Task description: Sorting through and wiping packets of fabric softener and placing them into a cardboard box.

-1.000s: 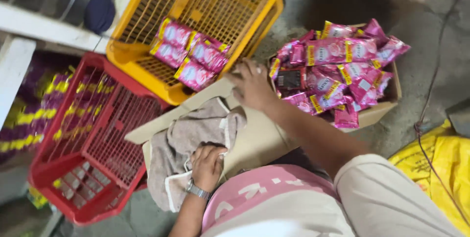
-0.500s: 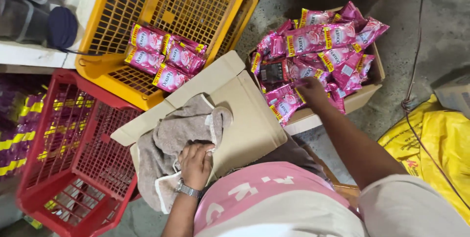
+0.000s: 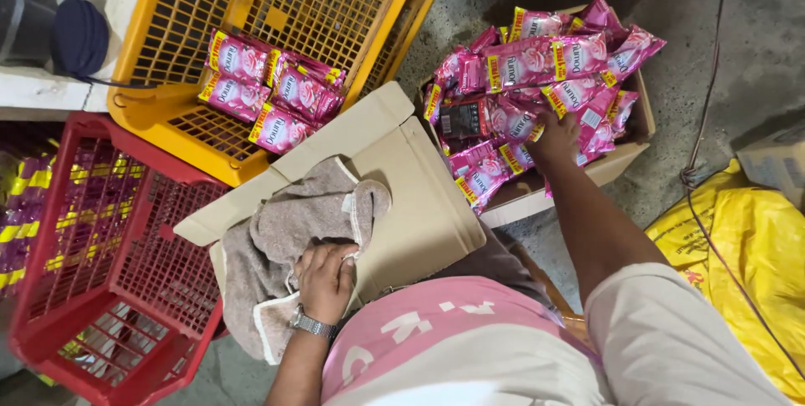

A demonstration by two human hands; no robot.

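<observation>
Crates, a sack and a cable around the work spot
A yellow plastic lattice crate (image 3: 335, 12) holds several pink sachets (image 3: 268, 87); just beside it sits a red plastic lattice crate (image 3: 101, 272). A dark blue round cap (image 3: 80, 37) rests on a white ledge (image 3: 42, 87), a crumpled yellow plastic sack (image 3: 746, 255) lies on the grey concrete floor (image 3: 738, 37), crossed by a thin dark cable (image 3: 704, 146)

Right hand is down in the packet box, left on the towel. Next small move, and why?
Probably close the right hand on one pink packet and lift it out. The hand rests on the heap in the cardboard box, fingers spread over packets, with nothing clearly gripped yet. The left hand is holding the grey towel on the flat carton, so it is occupied.
</observation>
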